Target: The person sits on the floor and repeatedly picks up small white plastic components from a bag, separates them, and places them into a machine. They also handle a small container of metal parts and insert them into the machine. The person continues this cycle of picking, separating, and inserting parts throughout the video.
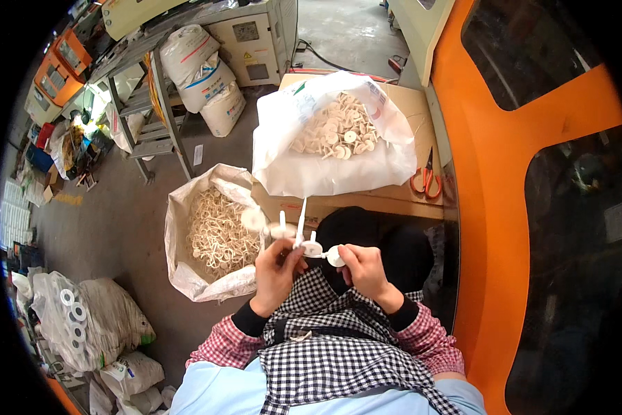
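Above my lap I hold a white plastic moulded piece (301,223), a thin upright stem with runners carrying several round discs with short pegs. My left hand (275,277) is closed around its middle, thumb and fingers pinching near the stem's base. My right hand (367,271) pinches a white disc (334,256) at the piece's right end. The discs on the left side look blurred. Just beyond my hands, an open white bag (283,166) holds many loose white disc parts (338,128). To the left, an open woven sack (179,266) is filled with thin off-white runner scraps (221,232).
Orange-handled scissors (427,181) lie on the cardboard-topped table (411,114) right of the bag. An orange machine (480,180) stands close on my right. Farther off are a metal step ladder (155,142), stacked full sacks (203,79) and a plastic-wrapped bundle (93,318).
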`<state>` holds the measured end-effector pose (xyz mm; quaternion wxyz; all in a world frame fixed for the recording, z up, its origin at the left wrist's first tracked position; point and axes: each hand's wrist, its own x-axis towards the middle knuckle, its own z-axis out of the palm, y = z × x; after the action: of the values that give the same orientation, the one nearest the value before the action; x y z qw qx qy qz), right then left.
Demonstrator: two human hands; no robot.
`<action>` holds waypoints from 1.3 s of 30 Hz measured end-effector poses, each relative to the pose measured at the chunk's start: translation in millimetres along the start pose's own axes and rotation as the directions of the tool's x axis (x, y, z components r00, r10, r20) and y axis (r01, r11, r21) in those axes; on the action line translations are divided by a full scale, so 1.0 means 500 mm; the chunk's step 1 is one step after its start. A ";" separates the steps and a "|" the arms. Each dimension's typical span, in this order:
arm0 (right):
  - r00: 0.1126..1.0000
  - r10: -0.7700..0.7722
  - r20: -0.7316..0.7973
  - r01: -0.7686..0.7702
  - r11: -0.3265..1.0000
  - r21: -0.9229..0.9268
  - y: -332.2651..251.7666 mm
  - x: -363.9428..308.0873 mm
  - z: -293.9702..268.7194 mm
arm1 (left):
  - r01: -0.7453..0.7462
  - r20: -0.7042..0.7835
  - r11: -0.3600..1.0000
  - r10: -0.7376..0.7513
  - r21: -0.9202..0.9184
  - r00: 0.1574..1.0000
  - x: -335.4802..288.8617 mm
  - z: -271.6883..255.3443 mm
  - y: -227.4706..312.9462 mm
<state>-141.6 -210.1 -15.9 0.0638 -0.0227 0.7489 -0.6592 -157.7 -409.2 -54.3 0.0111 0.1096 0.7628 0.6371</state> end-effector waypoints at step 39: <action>0.898 -0.323 0.300 0.403 0.876 -0.265 -0.042 0.021 -0.029 | 0.603 0.460 0.648 -0.405 -0.465 0.790 0.038 -0.007 0.064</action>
<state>-155.1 -200.0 6.2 0.0258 -0.2555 0.8143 -0.5206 -171.9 -404.1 -20.2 0.3452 -0.0190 0.5131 0.7857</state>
